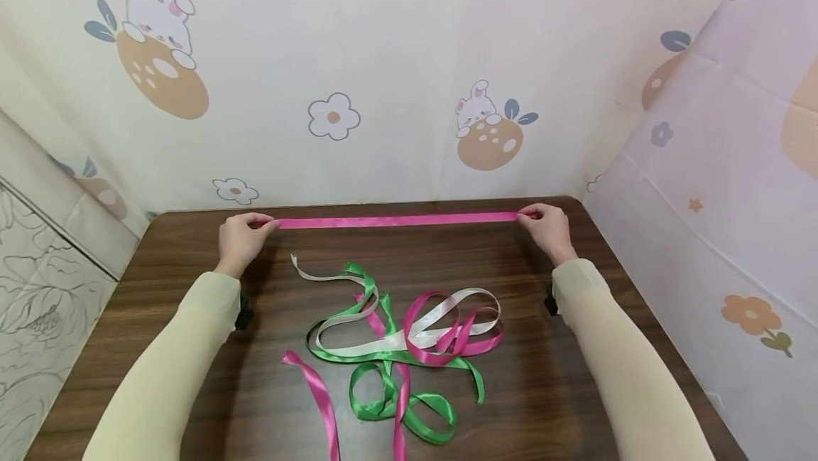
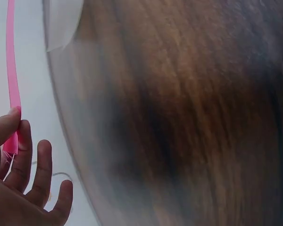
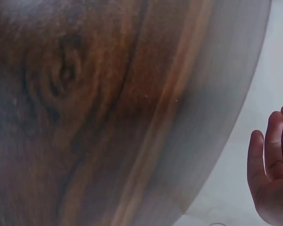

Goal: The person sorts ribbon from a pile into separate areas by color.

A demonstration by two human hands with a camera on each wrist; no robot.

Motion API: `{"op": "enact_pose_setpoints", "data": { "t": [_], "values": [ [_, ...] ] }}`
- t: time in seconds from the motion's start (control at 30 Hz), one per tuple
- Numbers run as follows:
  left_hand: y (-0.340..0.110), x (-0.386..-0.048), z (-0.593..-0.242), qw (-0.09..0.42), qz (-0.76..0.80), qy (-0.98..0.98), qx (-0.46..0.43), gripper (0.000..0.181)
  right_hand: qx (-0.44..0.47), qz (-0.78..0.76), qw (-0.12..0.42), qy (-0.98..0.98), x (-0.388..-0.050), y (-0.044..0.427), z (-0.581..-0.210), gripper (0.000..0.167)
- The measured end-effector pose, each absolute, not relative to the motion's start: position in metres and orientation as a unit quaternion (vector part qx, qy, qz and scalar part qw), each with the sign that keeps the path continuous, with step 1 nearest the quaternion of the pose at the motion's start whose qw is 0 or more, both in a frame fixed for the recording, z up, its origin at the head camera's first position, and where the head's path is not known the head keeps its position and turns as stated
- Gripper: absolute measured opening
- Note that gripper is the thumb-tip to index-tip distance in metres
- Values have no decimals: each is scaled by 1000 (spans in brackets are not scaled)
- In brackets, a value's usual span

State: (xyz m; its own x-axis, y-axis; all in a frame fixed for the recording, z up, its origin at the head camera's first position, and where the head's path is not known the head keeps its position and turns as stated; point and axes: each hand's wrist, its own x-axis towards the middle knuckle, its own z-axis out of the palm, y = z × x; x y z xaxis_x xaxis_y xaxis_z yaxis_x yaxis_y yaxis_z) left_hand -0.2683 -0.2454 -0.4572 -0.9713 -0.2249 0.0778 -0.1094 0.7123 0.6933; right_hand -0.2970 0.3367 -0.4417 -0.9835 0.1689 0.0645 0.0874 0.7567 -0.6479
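A pink ribbon (image 1: 396, 221) is stretched straight between both hands near the table's far edge. My left hand (image 1: 241, 239) pinches its left end between thumb and finger; in the left wrist view a short frayed end of the ribbon (image 2: 10, 143) shows below the thumb, and the other fingers are spread loosely. At the right end, my right hand (image 1: 547, 231) pinches the ribbon. The right wrist view shows only some fingers (image 3: 273, 146) of that hand, with a sliver of pink at the frame's edge.
On the brown wooden table (image 1: 511, 390) lies a loose tangle of green ribbon (image 1: 441, 432), white ribbon (image 1: 364, 349) and pink ribbon (image 1: 424, 356). Another pink strip (image 1: 319, 393) lies nearer, to the left. A patterned cloth (image 1: 383, 42) hangs behind the table.
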Motion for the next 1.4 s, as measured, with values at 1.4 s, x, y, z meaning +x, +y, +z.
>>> {"op": "enact_pose_setpoints", "data": {
  "t": [1.4],
  "values": [
    [-238, -291, -477, 60, -295, -947, 111, 34, -101, 186, 32, -977, -336, 319, -468, 24]
  ]
}}
